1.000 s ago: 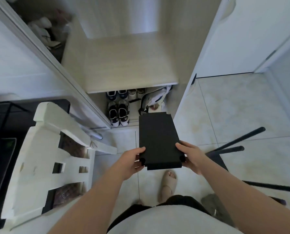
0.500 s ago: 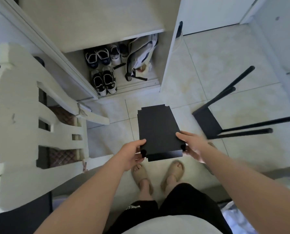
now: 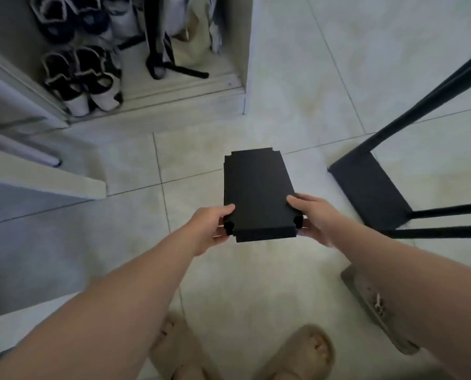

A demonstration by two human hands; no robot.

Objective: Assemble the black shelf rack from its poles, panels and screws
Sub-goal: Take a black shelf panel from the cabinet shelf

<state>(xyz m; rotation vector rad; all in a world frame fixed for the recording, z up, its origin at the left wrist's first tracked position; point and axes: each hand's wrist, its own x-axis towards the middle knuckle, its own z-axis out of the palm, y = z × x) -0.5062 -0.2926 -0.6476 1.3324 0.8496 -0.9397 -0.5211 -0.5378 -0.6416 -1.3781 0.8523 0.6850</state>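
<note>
head view looked down on a black panel held level above the floor, clear of it. the left grip pinched its near left corner and the right grip its near right corner, thumbs on top and fingers curled beneath, beside the corner sockets. to the right, well apart from the panel, the part-built rack lay on its side on the tiles, its poles running off toward the right edge. the step in hand seemed to be carrying this panel to those poles. done well, it would call for holding the panel square, lining all four notched corners with the pole ends together, and sliding it on evenly so no corner jammed. no screws could be made out. the floor was pale glossy tile with thin grout lines. an open cupboard at the top held shoes and dark bag straps, and sandals showed at the bottom.
</note>
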